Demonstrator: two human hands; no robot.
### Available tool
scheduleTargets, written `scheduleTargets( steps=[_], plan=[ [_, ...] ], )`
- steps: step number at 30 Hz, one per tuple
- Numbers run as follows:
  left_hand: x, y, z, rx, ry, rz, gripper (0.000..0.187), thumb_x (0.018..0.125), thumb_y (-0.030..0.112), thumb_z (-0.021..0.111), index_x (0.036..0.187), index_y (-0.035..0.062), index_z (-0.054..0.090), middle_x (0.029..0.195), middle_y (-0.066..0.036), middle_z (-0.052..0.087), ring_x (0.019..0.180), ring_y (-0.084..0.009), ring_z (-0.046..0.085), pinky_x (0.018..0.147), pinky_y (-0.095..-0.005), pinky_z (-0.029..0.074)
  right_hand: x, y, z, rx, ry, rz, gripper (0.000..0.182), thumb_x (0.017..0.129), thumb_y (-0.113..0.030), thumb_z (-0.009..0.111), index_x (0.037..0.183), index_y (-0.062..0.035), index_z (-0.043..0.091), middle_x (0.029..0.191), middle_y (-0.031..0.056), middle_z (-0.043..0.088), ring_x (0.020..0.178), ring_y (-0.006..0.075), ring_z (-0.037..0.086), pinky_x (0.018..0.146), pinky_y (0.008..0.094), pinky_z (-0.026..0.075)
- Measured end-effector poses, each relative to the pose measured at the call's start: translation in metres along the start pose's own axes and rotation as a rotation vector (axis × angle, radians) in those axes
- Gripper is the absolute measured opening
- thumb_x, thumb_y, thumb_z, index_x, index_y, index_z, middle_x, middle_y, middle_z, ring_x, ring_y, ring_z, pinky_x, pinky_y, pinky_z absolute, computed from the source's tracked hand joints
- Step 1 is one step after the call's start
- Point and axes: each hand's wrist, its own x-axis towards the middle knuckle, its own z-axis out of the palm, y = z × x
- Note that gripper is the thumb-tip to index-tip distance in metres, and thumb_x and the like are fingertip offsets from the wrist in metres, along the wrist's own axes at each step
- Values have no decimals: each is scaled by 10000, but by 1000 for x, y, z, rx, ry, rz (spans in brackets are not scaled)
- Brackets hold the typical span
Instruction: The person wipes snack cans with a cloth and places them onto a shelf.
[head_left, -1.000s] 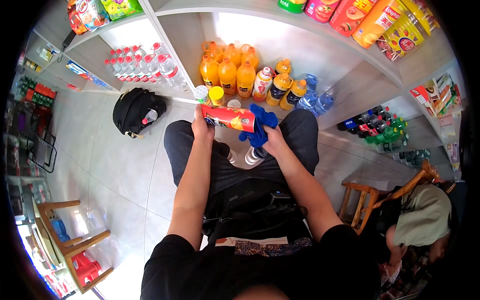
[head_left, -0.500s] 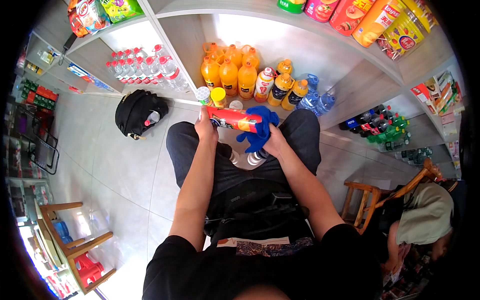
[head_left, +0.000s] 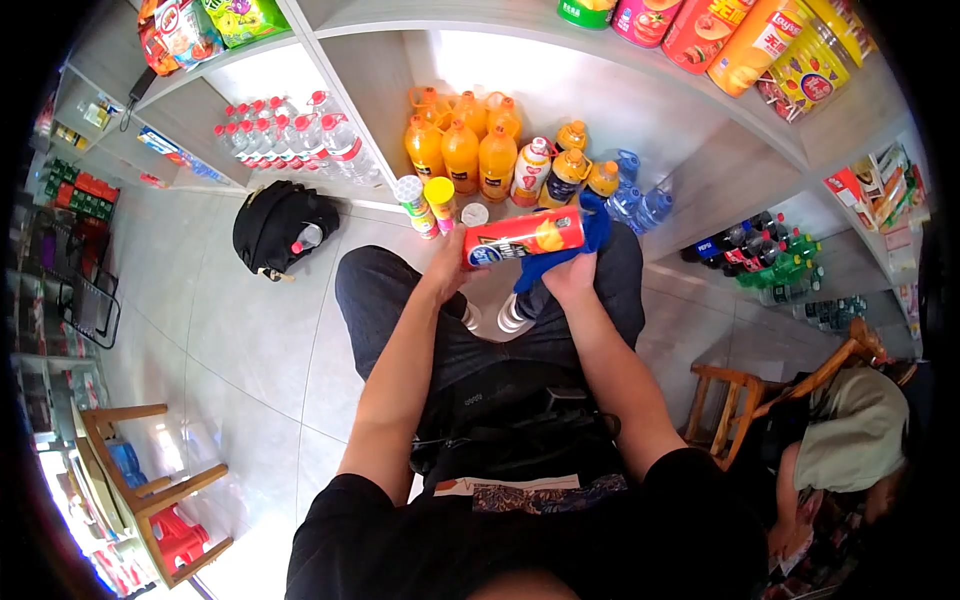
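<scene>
A red chip can lies nearly level above my knees, its right end tipped a little up. My left hand is closed round its left end. My right hand grips a blue cloth, which is bunched behind and below the can's right end. Just beyond the can, small canisters with a white lid and a yellow lid stand on the floor, with a round white-topped container beside them.
Orange juice bottles and blue-tinted bottles stand in the lower shelf ahead. A black backpack rests on the floor at left. Wooden chairs are at right, where another person sits. A wooden stool is at lower left.
The red can has moved right and its right end has risen. My left hand has shifted right with it, and the blue cloth and my right hand have moved right, uncovering the can's end.
</scene>
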Motion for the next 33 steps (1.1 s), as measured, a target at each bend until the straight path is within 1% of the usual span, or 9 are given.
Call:
scheduleTargets(
  steps=[2, 3, 7, 10, 12, 15, 27, 31, 33],
  plan=[
    [4, -11, -2, 106, -149, -59, 571, 968, 591, 322, 1279, 145, 498, 1055, -85, 639, 831, -198, 637, 741, -363, 555, -5, -7, 6, -28, -70, 4, 578, 921, -557, 463, 1255, -90, 523, 1248, 112, 582, 1179, 285, 533, 1051, 464, 374],
    [6, -16, 2, 124, -192, -92, 594, 961, 612, 318, 1276, 142, 501, 1036, -87, 641, 802, -201, 637, 734, -361, 557, -2, -7, 0, 28, 54, -45, 614, 913, -596, 448, 1261, -95, 520, 1267, 101, 570, 1189, 279, 522, 1053, 459, 369],
    [-1, -33, 19, 146, -296, -233, 671, 943, 668, 286, 1190, 94, 529, 941, -84, 636, 724, -203, 625, 723, -352, 557, 7, -3, -21, -65, 142, -47, 640, 895, -635, 454, 1247, -106, 527, 1217, 97, 606, 1126, 304, 571, 1010, 485, 415],
    [-1, -43, 24, 92, -362, -291, 722, 916, 711, 282, 1140, 74, 536, 930, -99, 639, 729, -209, 633, 740, -350, 550, 17, 1, -50, -142, 156, 8, 522, 947, -556, 455, 1228, -123, 532, 1198, 50, 607, 1123, 230, 568, 984, 421, 440],
    [-2, -46, 26, 49, -386, -321, 745, 904, 729, 283, 1145, 70, 534, 933, -109, 644, 743, -214, 638, 748, -352, 547, 14, 10, -43, -269, 268, -54, 393, 971, -397, 528, 1244, -115, 511, 1179, 30, 604, 1086, 199, 583, 927, 399, 490],
    [0, -49, 29, 33, -387, -328, 816, 878, 772, 220, 1155, 69, 529, 948, -133, 651, 772, -220, 644, 767, -359, 540, 7, 21, -29, -451, 277, -102, 413, 940, -257, 617, 1297, -108, 472, 1225, 35, 562, 1102, 176, 559, 966, 367, 463],
    [9, -47, 18, 174, -326, -348, 1003, 781, 878, 118, 1171, 61, 551, 950, -135, 646, 851, -228, 607, 837, -373, 480, -3, 33, -43, -852, 128, 190, 310, 910, -273, 641, 1157, -96, 574, 1059, 16, 609, 956, 127, 564, 845, 286, 461],
    [17, -49, 8, 319, -321, -355, 1035, 776, 880, 91, 1199, 49, 539, 1014, -134, 637, 855, -218, 601, 842, -366, 472, -3, 33, -43, -941, 102, 152, 295, 900, -263, 646, 1132, -89, 593, 1047, 16, 614, 946, 125, 569, 833, 283, 463],
    [21, -50, 4, 512, -189, -230, 980, 815, 846, 146, 1229, 40, 520, 1072, -131, 626, 886, -216, 606, 847, -357, 471, -4, 30, -37, -1025, 104, 121, 288, 896, -257, 646, 1120, -81, 605, 1055, 22, 619, 948, 128, 573, 830, 288, 466]
  ],
)
